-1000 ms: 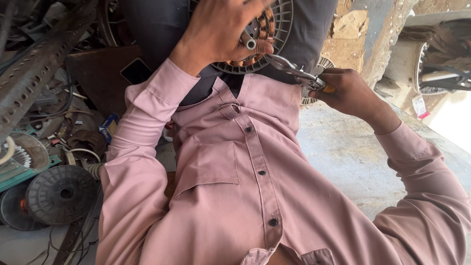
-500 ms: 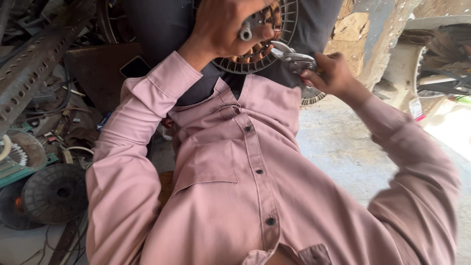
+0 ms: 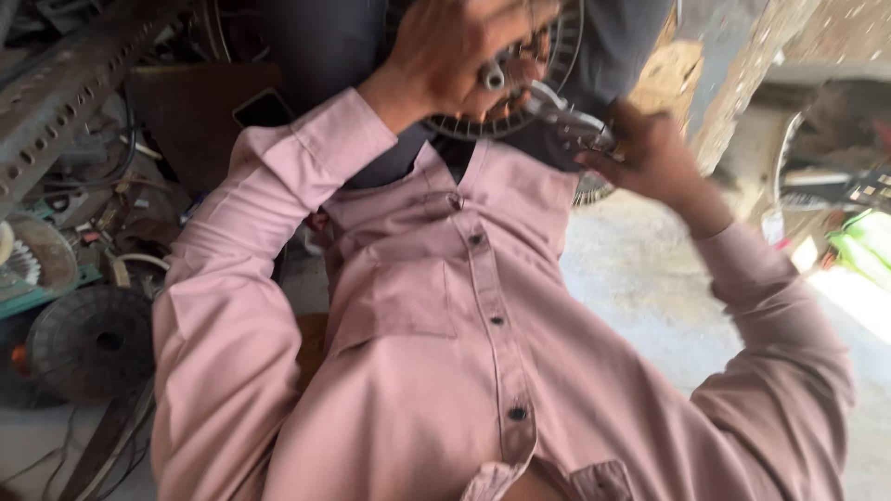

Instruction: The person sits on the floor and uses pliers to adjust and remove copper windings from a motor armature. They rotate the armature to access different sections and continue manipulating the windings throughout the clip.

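Left hand: I am gripping the round ribbed metal part against my lap.
Right hand: I am clutching metal pliers at its lower rim.

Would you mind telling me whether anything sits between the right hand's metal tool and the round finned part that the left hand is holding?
Nothing visible does: the metal tool in the right hand already reaches the round finned part, beside the left hand.

Daylight glares at right; motion blur softens everything.
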